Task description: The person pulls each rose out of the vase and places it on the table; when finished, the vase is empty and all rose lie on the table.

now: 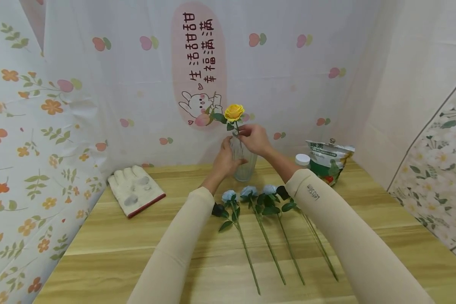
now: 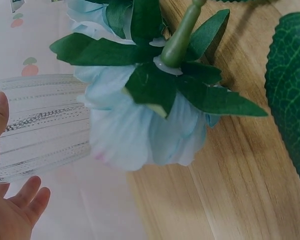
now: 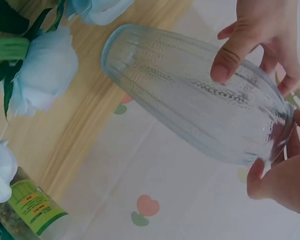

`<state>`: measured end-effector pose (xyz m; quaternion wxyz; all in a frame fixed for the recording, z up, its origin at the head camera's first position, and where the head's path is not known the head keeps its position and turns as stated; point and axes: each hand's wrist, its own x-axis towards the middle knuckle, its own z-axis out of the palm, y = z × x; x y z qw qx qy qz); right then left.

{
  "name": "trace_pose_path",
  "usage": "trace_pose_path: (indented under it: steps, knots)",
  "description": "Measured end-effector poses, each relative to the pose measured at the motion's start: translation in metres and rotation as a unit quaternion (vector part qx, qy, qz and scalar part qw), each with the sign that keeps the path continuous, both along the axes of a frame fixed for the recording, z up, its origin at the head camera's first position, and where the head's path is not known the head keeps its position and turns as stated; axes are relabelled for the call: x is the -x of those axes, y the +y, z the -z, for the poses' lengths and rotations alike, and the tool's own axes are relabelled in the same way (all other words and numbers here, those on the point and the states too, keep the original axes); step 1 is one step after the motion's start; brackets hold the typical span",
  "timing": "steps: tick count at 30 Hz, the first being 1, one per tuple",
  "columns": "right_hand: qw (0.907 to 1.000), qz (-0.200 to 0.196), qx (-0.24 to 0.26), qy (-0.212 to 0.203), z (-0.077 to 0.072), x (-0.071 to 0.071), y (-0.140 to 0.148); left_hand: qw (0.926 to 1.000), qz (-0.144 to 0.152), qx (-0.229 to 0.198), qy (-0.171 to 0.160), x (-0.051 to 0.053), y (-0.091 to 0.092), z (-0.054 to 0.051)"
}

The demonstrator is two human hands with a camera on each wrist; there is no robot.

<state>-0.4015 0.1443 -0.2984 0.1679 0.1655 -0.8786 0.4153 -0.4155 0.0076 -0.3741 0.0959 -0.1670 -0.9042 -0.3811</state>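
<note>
A clear ribbed glass vase (image 1: 246, 169) stands at the back of the wooden table. My left hand (image 1: 226, 161) holds its side, and the thumb (image 3: 225, 65) lies across the glass in the right wrist view. At the vase's mouth, my right hand (image 1: 255, 139) pinches the green stem of a yellow rose (image 1: 234, 112), whose bloom rises above the rim. How far the stem reaches inside is unclear. Several long-stemmed flowers lie in front of the vase, among them light blue roses (image 1: 248, 192); the right sleeve hides the rightmost bloom. One blue rose (image 2: 140, 125) fills much of the left wrist view.
Pale work gloves (image 1: 134, 190) with a red edge lie at the left of the table (image 1: 118, 257). On the right stand a white-capped bottle (image 1: 302, 160) and a clipped green-and-silver bag (image 1: 328, 162). A printed cloth (image 1: 144, 84) hangs close behind the vase.
</note>
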Motion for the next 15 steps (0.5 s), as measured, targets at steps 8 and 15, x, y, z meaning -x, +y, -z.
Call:
trace_pose_path:
  steps: [8, 15]
  knots:
    - [0.9998, 0.011, 0.014, -0.001, -0.0025, -0.0034, 0.0091, 1.0, -0.002, -0.006, -0.004, -0.0004, 0.0001, -0.0004]
    - [0.9997, 0.005, 0.013, -0.019, -0.0054, -0.0061, 0.0094, 0.9999, -0.003, -0.013, -0.01, -0.0009, 0.0002, -0.0005]
